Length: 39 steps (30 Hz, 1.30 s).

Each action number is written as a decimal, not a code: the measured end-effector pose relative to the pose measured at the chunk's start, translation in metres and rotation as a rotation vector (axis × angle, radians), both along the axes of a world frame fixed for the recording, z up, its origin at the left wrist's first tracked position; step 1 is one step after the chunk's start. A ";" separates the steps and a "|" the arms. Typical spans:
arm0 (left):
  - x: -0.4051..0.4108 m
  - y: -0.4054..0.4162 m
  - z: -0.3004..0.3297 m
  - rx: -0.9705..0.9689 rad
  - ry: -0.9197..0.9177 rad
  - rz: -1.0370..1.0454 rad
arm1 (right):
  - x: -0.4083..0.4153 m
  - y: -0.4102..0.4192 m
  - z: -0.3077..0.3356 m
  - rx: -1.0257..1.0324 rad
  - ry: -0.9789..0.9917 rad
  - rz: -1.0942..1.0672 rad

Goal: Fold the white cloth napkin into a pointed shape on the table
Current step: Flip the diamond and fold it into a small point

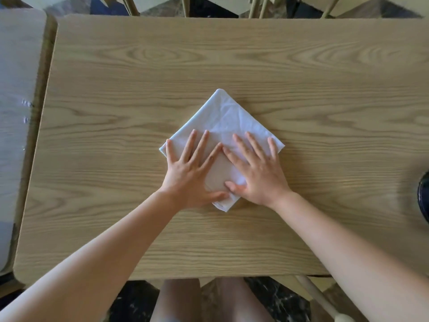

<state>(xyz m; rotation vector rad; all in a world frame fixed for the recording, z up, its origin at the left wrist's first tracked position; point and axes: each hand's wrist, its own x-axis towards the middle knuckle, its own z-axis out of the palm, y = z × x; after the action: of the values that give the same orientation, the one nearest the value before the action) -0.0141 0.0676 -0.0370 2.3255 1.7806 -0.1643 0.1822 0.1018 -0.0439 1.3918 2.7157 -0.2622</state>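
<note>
The white napkin [222, 126] lies at the centre of the frame on the wooden table [232, 54], folded into a compact square and turned so that it reads as a diamond. One corner points to the top of the frame, one to the bottom, and the other two to either side. Its upper half is bare and shows fine creases running across the cloth; the top corner is slightly rounded. At the bottom corner you can see the stacked edges of several layers.

Your left hand [188, 173] lies flat on the lower left part of the diamond, fingers straight and spread, the little finger near the left corner and the thumb reaching towards the bottom corner. Your right hand [257, 173] lies flat on the lower right part, fingers likewise straight and spread, the little finger near the right corner. Both hands press on the cloth and grasp nothing. The two forefingers meet at their tips near the middle of the napkin, and the two thumbs nearly touch above the bottom corner, so that a small patch of cloth shows between the hands.

A dark rounded object [424, 194] sits at the right edge of the frame, cut off by it.
</note>
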 end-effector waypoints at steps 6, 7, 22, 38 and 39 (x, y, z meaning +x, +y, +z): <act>0.017 -0.058 -0.003 0.024 -0.081 0.032 | 0.016 -0.058 -0.004 0.040 0.022 0.000; 0.019 -0.063 -0.003 0.024 -0.084 0.038 | 0.018 -0.064 -0.005 0.038 0.021 -0.006; -0.015 -0.082 0.011 0.164 -0.283 -0.340 | 0.053 -0.070 0.009 0.193 0.280 0.472; -0.021 -0.051 0.026 0.306 -0.211 -0.646 | 0.040 -0.045 0.018 0.285 0.353 0.781; -0.022 -0.053 0.026 0.297 -0.232 -0.624 | 0.041 -0.044 0.019 0.283 0.340 0.748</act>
<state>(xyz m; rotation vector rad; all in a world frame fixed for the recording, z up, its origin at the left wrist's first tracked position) -0.0364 0.0150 -0.0111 2.8979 0.9827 0.2870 0.2231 0.0581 -0.0249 0.2837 3.4131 -0.0576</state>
